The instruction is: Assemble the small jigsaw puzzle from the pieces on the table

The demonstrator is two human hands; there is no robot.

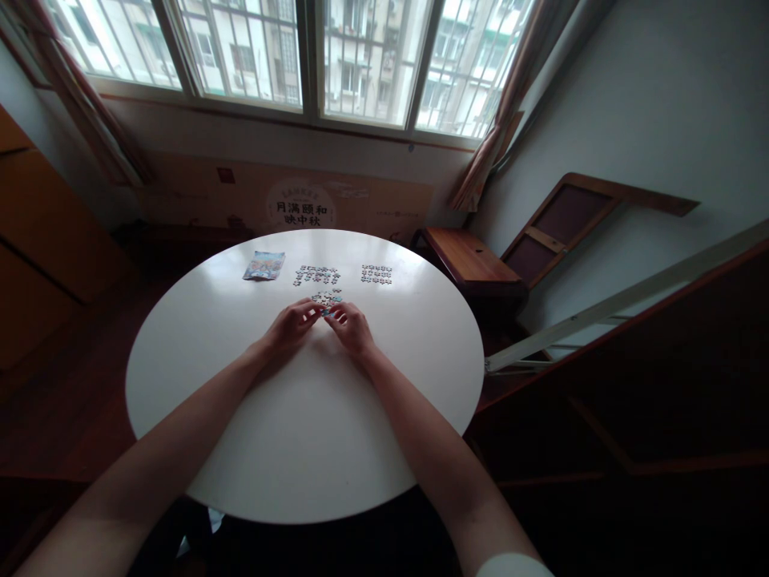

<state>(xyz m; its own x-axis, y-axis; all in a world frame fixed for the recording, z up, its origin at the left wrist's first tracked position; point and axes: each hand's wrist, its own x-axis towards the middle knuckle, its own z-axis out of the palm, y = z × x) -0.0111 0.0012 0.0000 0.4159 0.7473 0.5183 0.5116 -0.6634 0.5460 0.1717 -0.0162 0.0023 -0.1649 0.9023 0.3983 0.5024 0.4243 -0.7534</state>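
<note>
Nr edge of puzzle pile (pixel 325 298): 2 hands, L hand (pixel 291 322) + R hand (pixel 353 327), fingers curled narrow (can't tell if either grips a pc). Looks part-done: 1 pile loose, 2 groups in rows, left group (pixel 316 277) just past pile, right group (pixel 376 274) beyond-right of it; pcs too small to count. 1 packet (pixel 264 266), beyond-left of pile.

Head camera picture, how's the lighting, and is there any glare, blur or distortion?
Head view: the windows are partly washed out, the lower right corner sinks into darkness; head view, too: pale glare toward the far edge of the white table, puzzle pieces too small and soft for fine detail, and things near the edges look stretched.
</note>
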